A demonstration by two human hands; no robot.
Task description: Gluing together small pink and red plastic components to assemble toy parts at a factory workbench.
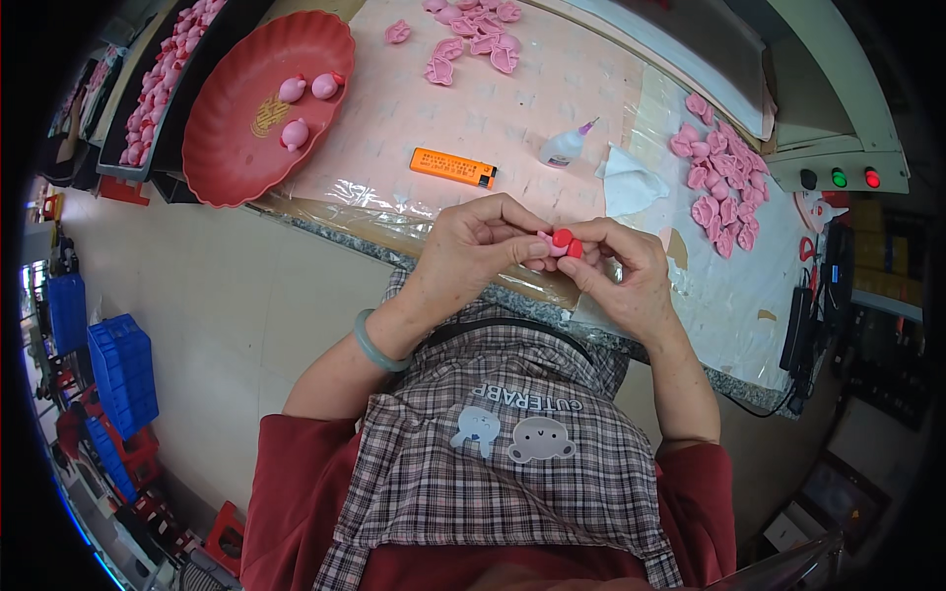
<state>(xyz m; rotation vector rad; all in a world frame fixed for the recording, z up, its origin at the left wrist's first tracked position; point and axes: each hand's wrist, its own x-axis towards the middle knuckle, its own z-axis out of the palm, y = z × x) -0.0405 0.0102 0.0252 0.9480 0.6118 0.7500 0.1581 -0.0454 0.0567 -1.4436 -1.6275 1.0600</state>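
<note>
A small pink figure part with two rounded red ends (566,242) is pinched between both hands above the table's near edge. My left hand (481,244) grips its pink side with thumb and fingertips; a pale green bangle circles that wrist. From the other side, my right hand (627,264) holds the red ends between thumb and forefinger. Just beyond my hands lie an orange lighter (451,167), a small white squeeze bottle with a thin purple tip (564,148) and a folded white cloth (633,183).
Pink molded pieces (725,177) are heaped at the right, others (479,35) at the far edge. A red scalloped bowl (225,148) holds several pink-and-red pieces. Beside it stands a black bin full of similar parts (166,89). Green and red lit buttons (855,178) sit on a machine at right.
</note>
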